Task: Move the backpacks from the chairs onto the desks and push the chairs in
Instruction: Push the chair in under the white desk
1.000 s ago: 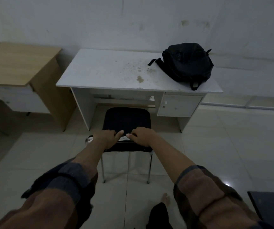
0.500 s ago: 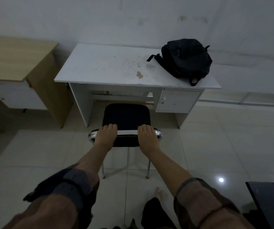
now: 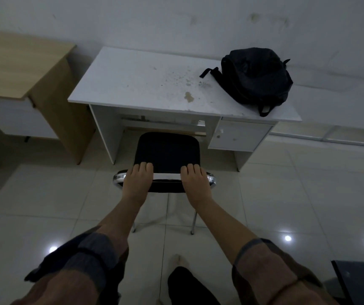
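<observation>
A black backpack lies on the right end of the white desk, one strap loop hanging over the front edge. In front of the desk's knee opening stands a black chair with a chrome frame, its seat front just at the desk's edge. My left hand grips the left side of the chair's backrest top, fingers curled over it. My right hand grips the right side in the same way.
A wooden desk stands to the left, close beside the white one. A dark object shows at the bottom right corner. The floor is glossy pale tile, with my bare foot behind the chair. A wall runs behind both desks.
My hands moved apart from the middle of the backrest to its two sides. The chair slid a little toward the desk.
</observation>
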